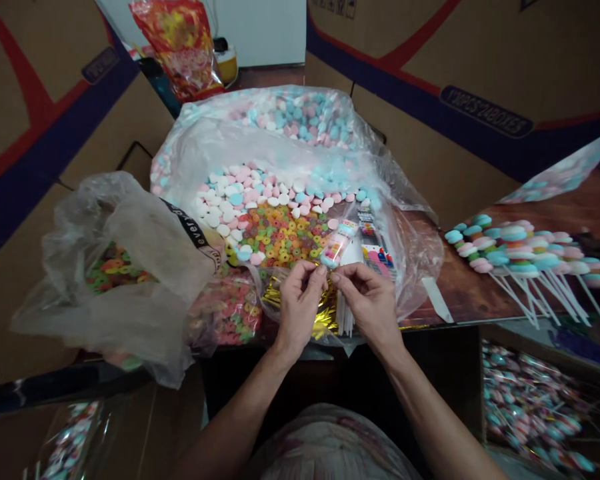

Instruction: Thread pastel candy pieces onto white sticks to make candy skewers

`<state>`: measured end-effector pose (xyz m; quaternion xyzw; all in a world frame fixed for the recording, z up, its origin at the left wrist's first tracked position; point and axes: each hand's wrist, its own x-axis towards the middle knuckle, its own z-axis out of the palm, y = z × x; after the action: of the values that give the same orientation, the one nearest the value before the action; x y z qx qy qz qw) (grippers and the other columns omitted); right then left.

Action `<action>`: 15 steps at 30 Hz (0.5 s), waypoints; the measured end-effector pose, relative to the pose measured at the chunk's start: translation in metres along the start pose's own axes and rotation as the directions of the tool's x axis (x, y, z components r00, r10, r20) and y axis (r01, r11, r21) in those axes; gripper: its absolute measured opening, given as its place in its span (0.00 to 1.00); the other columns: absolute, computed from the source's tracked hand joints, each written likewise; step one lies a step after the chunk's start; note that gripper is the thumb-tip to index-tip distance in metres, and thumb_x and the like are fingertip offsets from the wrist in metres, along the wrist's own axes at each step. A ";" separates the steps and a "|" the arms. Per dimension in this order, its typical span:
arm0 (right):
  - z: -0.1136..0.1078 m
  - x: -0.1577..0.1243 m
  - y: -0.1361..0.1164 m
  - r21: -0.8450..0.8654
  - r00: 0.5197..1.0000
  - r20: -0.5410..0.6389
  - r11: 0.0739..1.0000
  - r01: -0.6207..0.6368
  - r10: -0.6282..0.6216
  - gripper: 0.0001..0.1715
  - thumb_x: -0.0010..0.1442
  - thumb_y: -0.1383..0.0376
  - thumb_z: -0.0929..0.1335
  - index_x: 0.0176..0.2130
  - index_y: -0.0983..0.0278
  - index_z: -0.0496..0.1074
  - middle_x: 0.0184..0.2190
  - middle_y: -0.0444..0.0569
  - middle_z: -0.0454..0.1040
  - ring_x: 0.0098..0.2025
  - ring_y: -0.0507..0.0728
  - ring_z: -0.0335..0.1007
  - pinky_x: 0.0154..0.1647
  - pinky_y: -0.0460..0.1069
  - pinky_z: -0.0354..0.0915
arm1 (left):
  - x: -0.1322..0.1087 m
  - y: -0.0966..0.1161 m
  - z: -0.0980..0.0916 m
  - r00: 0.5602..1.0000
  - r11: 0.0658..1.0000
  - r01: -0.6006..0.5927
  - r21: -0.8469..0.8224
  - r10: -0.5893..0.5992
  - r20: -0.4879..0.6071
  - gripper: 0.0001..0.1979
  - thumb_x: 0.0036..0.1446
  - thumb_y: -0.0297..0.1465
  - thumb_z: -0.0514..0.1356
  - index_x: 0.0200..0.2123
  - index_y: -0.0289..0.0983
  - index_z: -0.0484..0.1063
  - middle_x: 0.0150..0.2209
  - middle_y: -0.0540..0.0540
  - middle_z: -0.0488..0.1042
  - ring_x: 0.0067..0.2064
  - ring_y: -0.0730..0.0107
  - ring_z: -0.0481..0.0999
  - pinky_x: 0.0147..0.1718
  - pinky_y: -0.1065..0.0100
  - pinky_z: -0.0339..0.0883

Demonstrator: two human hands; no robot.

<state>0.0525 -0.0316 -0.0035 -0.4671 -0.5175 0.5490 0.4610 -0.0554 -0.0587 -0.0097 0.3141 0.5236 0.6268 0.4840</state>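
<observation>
Just above my fingertips stands a wrapped candy lollipop (337, 245), a stack of pastel sweets in a clear printed wrapper, tilted to the right. My left hand (300, 303) pinches at its lower end with thumb and forefinger. Close beside, my right hand (367, 300) pinches at the same neck; whether a thin tie is between the fingers is too small to tell. Gold twist ties (326, 319) lie beneath the hands, next to white sticks (346, 319). Behind are gummy rings (283, 233) and pink, white and blue candy discs (240, 187).
A clear bag of ring gummies (125, 267) sits left. Unwrapped candy lollipops (525, 247) lie on the table's right. Printed wrappers (375, 250) are right of the rings. Cardboard boxes (480, 67) flank the table; a lower box (483, 400) holds wrapped lollipops.
</observation>
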 end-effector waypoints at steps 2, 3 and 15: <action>0.001 -0.001 0.004 0.094 0.999 0.017 0.995 -0.031 0.029 0.12 0.55 0.59 0.73 0.28 0.64 0.71 0.23 0.41 0.66 0.24 0.49 0.57 0.25 0.45 0.57 | 0.000 0.004 0.001 0.997 0.994 0.074 -0.082 -0.071 0.038 0.15 0.58 0.38 0.62 0.26 0.35 0.64 0.22 0.55 0.60 0.20 0.83 0.51 0.19 0.76 0.45; 0.001 -0.001 0.006 0.146 0.999 0.035 0.988 -0.046 0.041 0.12 0.55 0.59 0.73 0.29 0.63 0.70 0.23 0.40 0.65 0.23 0.48 0.56 0.24 0.44 0.55 | 0.000 0.007 0.001 0.990 0.980 0.134 -0.144 -0.125 0.069 0.16 0.58 0.37 0.63 0.25 0.35 0.62 0.21 0.56 0.59 0.19 0.84 0.49 0.18 0.76 0.43; -0.014 -0.002 0.000 -0.127 0.973 0.183 0.978 0.165 -0.141 0.09 0.63 0.63 0.66 0.32 0.60 0.60 0.28 0.41 0.61 0.28 0.51 0.56 0.27 0.46 0.57 | -0.004 0.024 -0.002 0.926 0.923 0.342 -0.175 -0.300 0.227 0.12 0.57 0.37 0.64 0.33 0.37 0.64 0.19 0.57 0.60 0.19 0.82 0.52 0.17 0.78 0.45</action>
<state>0.0664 -0.0315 -0.0038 -0.4078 -0.6277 0.5122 0.4211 -0.0623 -0.0624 0.0130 0.2307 0.4483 0.5565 0.6604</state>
